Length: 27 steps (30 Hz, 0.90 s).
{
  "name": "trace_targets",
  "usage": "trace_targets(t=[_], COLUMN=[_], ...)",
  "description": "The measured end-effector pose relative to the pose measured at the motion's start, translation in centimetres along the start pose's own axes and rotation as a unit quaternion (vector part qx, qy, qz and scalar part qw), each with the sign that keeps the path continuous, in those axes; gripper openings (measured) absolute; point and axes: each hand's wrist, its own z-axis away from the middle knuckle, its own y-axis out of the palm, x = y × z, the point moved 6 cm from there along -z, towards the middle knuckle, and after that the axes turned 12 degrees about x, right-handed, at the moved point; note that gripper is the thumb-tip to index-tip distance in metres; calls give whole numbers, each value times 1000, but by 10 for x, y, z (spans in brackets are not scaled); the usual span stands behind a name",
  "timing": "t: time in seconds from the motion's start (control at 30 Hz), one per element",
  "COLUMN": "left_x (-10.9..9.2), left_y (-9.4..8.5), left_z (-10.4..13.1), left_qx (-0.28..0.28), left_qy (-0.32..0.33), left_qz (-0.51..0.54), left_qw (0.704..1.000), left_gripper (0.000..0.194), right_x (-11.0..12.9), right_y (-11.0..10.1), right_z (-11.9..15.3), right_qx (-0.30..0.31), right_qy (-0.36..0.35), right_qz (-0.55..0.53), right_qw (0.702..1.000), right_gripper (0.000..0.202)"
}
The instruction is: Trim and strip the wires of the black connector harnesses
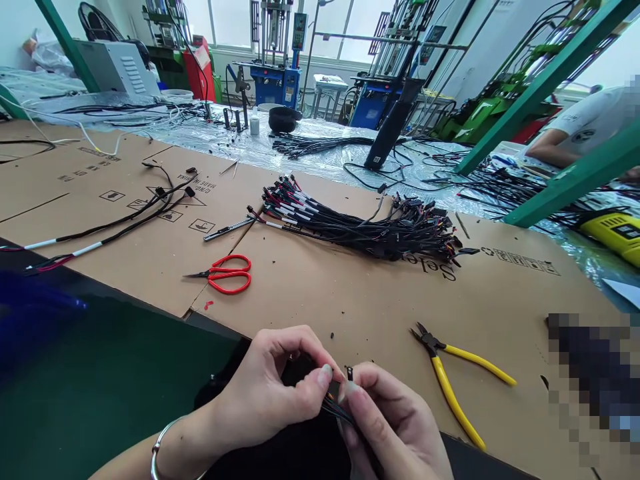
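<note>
Black cable [338, 409], lying to the left of the pliers [434, 343], is pinched by fingertips of the left hand [280, 387] and the right hand [393, 423]. It seems light and flexible; holding gently near its end probably suits.

Daylight floods in through the windows [230, 23], whose panes wash out to white. Plastic sheeting [325, 125] throws scattered glare, while the cardboard-covered surface [305, 287] looks evenly lit. Beneath the sharp hands [273, 383], the picture sinks to near black. A blue shape [30, 313] at left is blurred; coarse pixel blocks [595, 373] mask patches at right. Wide-angle stretch leans the green posts [555, 113].
</note>
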Motion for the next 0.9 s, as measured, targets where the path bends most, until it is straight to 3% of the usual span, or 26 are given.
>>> trace_targets(t=[0.1, 0.23, 0.4, 0.7, 0.9], left_x=[1, 1, 1, 2, -7], left_y=[-3, -5, -2, -3, 1], left_z=[1, 2, 0, -1, -2], left_qx=[-3, -1, 35, 34, 12], left_qy=[14, 18, 12, -6, 6], left_qz=[-29, -43, -7, -39, -117], left_qw=[999, 999, 999, 999, 993], left_gripper=[17, 20, 11, 11, 10], right_x=[-4, -9, -12, 1, -1], right_y=[-1, -2, -6, -1, -1], right_z=[-8, -11, -10, -4, -7], right_qx=[108, 127, 86, -48, -17], right_qy=[-27, -34, -30, -45, -81], right_qz=[-48, -38, -6, 11, -7], right_qw=[993, 991, 996, 998, 997], right_gripper=[30, 35, 33, 37, 32])
